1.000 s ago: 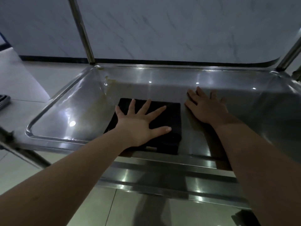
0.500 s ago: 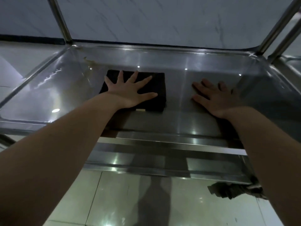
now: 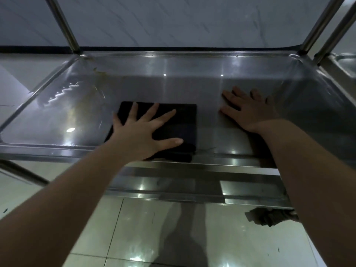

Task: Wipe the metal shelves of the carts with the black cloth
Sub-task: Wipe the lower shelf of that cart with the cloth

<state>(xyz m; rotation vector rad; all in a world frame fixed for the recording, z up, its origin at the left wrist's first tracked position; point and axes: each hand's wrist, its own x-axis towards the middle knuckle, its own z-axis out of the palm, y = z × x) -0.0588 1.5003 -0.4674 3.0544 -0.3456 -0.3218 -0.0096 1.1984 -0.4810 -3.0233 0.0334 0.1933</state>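
A folded black cloth lies flat on the cart's metal shelf, close to the front rim. My left hand presses down on the cloth with its fingers spread and straight. My right hand rests flat on the bare metal to the right of the cloth, fingers straight. Yellowish stains mark the shelf near its far left corner.
Upright metal posts stand at the shelf's far corners. A second cart's shelf adjoins at the right. A lower metal ledge runs under the front rim. A dark rag lies on the tiled floor at the lower right.
My left hand has drawn the cloth back from mid-shelf toward the front rim. My right hand stays flat on the metal.
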